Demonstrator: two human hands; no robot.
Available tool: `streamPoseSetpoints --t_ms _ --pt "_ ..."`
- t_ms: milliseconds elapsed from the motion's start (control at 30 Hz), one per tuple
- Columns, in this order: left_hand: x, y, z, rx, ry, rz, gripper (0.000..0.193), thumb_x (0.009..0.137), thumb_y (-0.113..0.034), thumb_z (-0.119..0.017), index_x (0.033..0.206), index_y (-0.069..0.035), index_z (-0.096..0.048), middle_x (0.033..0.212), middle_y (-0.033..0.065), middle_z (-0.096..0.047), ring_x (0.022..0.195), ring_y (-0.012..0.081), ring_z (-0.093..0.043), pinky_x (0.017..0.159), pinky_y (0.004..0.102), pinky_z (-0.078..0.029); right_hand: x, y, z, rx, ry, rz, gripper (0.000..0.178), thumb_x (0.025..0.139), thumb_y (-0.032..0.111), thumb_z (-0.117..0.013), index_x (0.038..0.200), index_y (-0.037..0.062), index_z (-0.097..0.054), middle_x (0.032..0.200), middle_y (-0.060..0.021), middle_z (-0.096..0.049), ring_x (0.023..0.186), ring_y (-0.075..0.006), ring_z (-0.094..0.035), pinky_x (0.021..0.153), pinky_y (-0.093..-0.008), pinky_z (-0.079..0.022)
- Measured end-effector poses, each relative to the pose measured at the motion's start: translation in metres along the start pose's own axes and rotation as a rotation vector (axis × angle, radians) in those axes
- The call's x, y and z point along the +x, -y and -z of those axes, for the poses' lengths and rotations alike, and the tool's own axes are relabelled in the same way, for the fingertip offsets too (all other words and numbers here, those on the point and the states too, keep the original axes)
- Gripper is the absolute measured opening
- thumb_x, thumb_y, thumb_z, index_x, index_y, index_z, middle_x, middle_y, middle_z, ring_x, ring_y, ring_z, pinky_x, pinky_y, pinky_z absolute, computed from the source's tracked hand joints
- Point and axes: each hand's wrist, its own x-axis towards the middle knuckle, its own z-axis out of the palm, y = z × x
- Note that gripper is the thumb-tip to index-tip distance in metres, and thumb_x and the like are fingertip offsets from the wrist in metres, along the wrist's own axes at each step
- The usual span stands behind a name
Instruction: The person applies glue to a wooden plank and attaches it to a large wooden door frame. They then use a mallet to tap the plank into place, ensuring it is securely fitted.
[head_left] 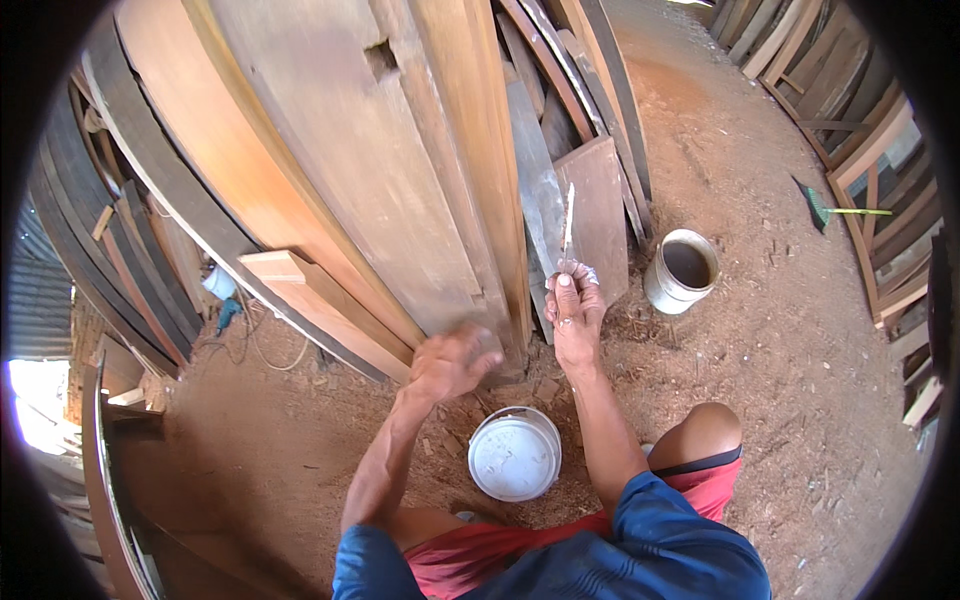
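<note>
My right hand [575, 305] is closed on a thin, narrow blade [569, 222] that points up and is coated with something white. White smears also mark its fingers. My left hand [455, 362] is at the lower end of a leaning wooden door or panel [340, 130], close to its surface or touching it. Motion blurs its fingers, so whether it holds anything cannot be made out. Between my forearms, on the ground, stands a white bucket [514, 458] whose round top shows white with a few marks.
A pale bucket [682, 272] of dark liquid stands to the right. Boards [592, 215] lean beside the panel, and a wood piece [325, 300] rests at its left. Wooden frames [850, 190] line the far right, near a green-headed brush [818, 208]. A blue tool [229, 314] with a cord lies left.
</note>
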Motion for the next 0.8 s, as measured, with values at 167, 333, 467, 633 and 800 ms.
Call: streamPoseSetpoints --t_ms 167,333,467,633,800 --pt "-0.004 -0.008 0.004 0.191 -0.943 -0.111 0.075 0.081 -0.025 -0.076 0.142 0.001 -0.041 0.134 0.0285 -0.044 0.128 0.0455 -0.038 0.104 0.0526 -0.034 0.019 0.003 -0.005 0.047 0.024 0.003 0.026 0.101 0.016 -0.06 0.124 0.0082 -0.052 0.089 -0.0011 -0.06 0.061 -0.0019 -0.043 0.052 -0.0171 -0.035" --pt "0.002 -0.005 -0.025 0.331 -0.956 -0.103 0.093 0.081 -0.022 -0.075 0.154 -0.002 -0.021 0.148 0.0356 -0.023 0.138 0.0506 -0.026 0.112 0.0592 -0.025 0.039 0.003 0.013 -0.082 -0.138 0.139 0.023 0.099 0.015 -0.062 0.122 0.0097 -0.056 0.089 -0.0013 -0.06 0.06 -0.0018 -0.043 0.051 -0.0175 -0.035" --pt "0.006 -0.001 -0.037 0.363 -0.882 -0.096 0.1 0.082 -0.024 -0.074 0.157 -0.001 -0.012 0.156 0.0387 -0.006 0.146 0.0551 -0.01 0.117 0.0611 -0.016 0.077 0.016 0.065 -0.272 -0.297 0.364 0.02 0.097 0.011 -0.064 0.116 0.0059 -0.06 0.09 -0.0015 -0.06 0.065 -0.0021 -0.046 0.056 -0.0182 -0.039" --pt "0.016 0.001 -0.044 0.345 -0.864 -0.12 0.104 0.082 -0.025 -0.074 0.156 0.005 -0.006 0.155 0.0419 0.0 0.146 0.0583 -0.002 0.118 0.0623 -0.012 0.132 0.03 0.091 -0.919 -0.305 0.367 0.026 0.093 0.005 -0.063 0.117 -0.0033 -0.064 0.101 -0.0186 -0.07 0.091 -0.026 -0.068 0.083 -0.0372 -0.052" --pt "0.022 0.005 -0.048 0.339 -0.873 -0.115 0.107 0.081 -0.026 -0.074 0.154 0.009 -0.002 0.154 0.0436 0.004 0.145 0.0596 0.003 0.118 0.0629 -0.009 0.195 0.04 0.042 -1.317 -0.102 0.331 0.029 0.091 0.016 -0.065 0.114 -0.0013 -0.066 0.103 -0.0297 -0.067 0.099 -0.0443 -0.065 0.085 -0.0474 -0.052"
